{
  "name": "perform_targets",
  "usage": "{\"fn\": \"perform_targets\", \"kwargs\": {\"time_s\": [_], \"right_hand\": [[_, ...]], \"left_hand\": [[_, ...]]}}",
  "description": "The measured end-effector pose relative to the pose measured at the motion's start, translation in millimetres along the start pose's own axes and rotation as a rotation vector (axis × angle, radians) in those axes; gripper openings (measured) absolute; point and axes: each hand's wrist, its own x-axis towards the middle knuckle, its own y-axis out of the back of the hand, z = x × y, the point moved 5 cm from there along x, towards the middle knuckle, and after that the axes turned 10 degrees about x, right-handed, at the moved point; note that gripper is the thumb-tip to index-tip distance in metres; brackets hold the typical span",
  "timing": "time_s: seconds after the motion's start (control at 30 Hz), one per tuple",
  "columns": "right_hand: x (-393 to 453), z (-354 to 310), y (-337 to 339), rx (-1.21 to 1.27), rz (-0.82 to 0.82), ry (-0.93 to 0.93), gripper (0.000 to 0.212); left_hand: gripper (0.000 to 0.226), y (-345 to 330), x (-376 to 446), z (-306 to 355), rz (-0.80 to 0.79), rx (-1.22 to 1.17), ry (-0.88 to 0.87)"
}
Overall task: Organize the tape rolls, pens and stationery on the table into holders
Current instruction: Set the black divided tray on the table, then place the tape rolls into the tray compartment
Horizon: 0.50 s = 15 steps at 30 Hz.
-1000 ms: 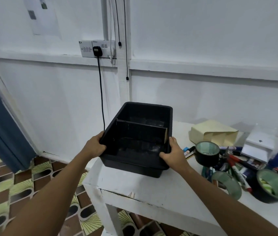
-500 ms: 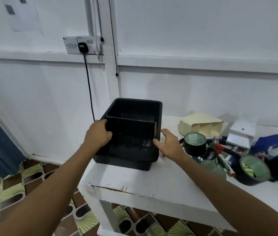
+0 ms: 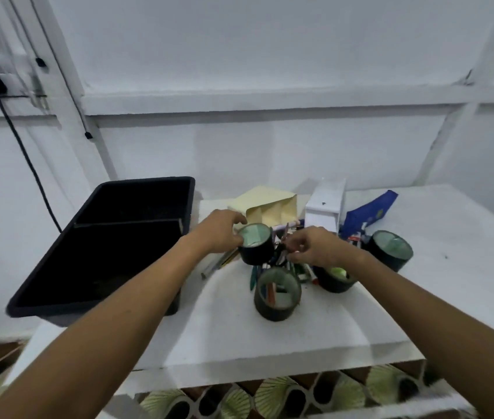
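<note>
A black divided bin (image 3: 103,255) stands at the table's left end. To its right lies a heap of pens and markers (image 3: 282,261) with several black tape rolls. My left hand (image 3: 218,234) grips one tape roll (image 3: 255,246) by its left side, slightly tilted above the heap. My right hand (image 3: 315,246) has its fingers curled into the pens beside that roll; whether it holds one is unclear. Other rolls sit in front (image 3: 277,293), under my right wrist (image 3: 335,278) and at the right (image 3: 391,249).
A cream cardboard holder (image 3: 270,207), a white box (image 3: 326,201) and a blue pouch (image 3: 366,210) lie at the back near the wall. The white table (image 3: 270,337) ends close in front. A black cable (image 3: 28,158) hangs down the wall at the left.
Both hands let go of the black bin and moved right to the heap. My left hand took hold of a tape roll. The camera swung right.
</note>
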Motion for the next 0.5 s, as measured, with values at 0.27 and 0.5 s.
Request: {"fn": "perform_targets", "kwargs": {"time_s": [0.27, 0.5], "right_hand": [[-0.8, 20.9, -21.8, 0.095, -0.200, 0.009, 0.046], [12.4, 29.6, -38.7, 0.112, -0.293, 0.039, 0.032]], "left_hand": [[0.051, -42.4, 22.5, 12.7, -0.114, 0.125, -0.011], [0.036, -50.8, 23.3, 15.3, -0.078, 0.145, -0.010]]}}
